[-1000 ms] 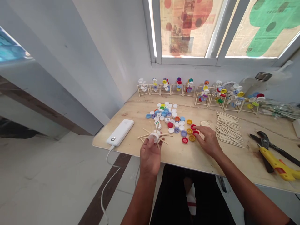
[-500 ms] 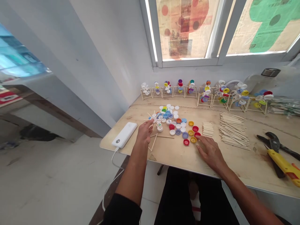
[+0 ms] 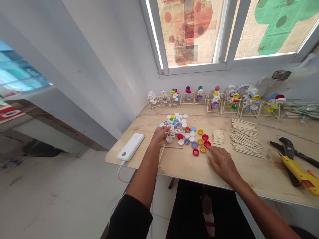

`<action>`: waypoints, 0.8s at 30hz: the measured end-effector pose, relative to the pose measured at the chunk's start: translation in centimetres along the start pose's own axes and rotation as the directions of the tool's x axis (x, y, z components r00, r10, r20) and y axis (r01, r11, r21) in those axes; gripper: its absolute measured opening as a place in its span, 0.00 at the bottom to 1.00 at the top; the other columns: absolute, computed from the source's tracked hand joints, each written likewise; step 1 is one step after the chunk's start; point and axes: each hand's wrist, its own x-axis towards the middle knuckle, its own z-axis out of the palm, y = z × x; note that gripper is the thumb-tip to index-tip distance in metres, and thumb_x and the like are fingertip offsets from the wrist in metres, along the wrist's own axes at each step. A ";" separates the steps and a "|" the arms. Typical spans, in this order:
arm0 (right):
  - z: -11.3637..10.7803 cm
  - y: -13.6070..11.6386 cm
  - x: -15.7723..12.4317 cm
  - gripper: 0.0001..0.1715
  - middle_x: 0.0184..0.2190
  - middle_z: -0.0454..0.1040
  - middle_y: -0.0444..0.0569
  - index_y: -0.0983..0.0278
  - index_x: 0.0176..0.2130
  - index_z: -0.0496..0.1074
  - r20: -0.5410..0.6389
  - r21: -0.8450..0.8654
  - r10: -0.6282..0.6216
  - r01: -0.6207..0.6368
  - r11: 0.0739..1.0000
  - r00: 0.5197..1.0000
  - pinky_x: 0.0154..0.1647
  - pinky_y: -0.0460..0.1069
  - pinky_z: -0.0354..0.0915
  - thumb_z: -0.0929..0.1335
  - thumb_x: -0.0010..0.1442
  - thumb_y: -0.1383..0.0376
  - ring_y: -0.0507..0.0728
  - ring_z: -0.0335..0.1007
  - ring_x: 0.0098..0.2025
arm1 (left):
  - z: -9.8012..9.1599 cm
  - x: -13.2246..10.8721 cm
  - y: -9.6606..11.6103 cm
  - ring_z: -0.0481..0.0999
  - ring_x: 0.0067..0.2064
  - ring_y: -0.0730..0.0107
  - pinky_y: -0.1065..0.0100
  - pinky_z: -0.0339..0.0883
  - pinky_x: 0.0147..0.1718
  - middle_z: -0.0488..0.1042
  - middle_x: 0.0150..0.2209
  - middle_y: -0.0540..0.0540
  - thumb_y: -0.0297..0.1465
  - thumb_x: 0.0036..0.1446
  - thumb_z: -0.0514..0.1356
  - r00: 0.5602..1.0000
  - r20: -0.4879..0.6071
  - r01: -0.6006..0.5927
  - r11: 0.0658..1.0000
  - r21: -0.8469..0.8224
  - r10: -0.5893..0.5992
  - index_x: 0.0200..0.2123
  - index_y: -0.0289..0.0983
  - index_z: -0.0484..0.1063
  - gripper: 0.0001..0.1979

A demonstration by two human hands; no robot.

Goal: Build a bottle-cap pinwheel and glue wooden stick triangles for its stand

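Note:
My left hand (image 3: 160,134) is closed on a white bottle cap with sticks (image 3: 171,127), the thin sticks spreading out like spokes. It is held over the pile of bottle caps (image 3: 183,125). My right hand (image 3: 222,162) is open over the table's near side, thumb and fingers apart, with fingertips at the edge of a red bottle cap (image 3: 207,143). Yellow caps (image 3: 203,149) and another red cap (image 3: 195,152) lie close to those fingers. Loose sticks (image 3: 174,147) rest on the wood below my left hand.
Short sticks (image 3: 218,137) and a heap of longer sticks (image 3: 245,137) lie right of the caps. Pliers (image 3: 288,148) and a yellow glue gun (image 3: 299,172) are at the far right. Stick-framed cap wheels (image 3: 214,103) line the back. A white power bank (image 3: 131,147) lies left.
My left hand has moved slightly right relative to the caps, carrying the cap with sticks. My right hand stays by the red cap. The camera view has shifted a little.

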 end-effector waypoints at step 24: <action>1.5 -2.6 0.7 0.22 0.49 0.69 0.57 0.64 0.53 0.65 0.024 -0.138 -0.001 0.005 0.990 1.000 0.47 0.58 0.63 0.64 0.58 0.62 0.64 0.64 0.50 | 0.7 -12.0 -5.1 0.76 0.37 0.69 0.67 0.64 0.39 0.76 0.33 0.47 0.32 0.40 0.69 1.000 0.025 -0.004 0.874 -0.486 0.018 0.32 0.35 0.72 0.15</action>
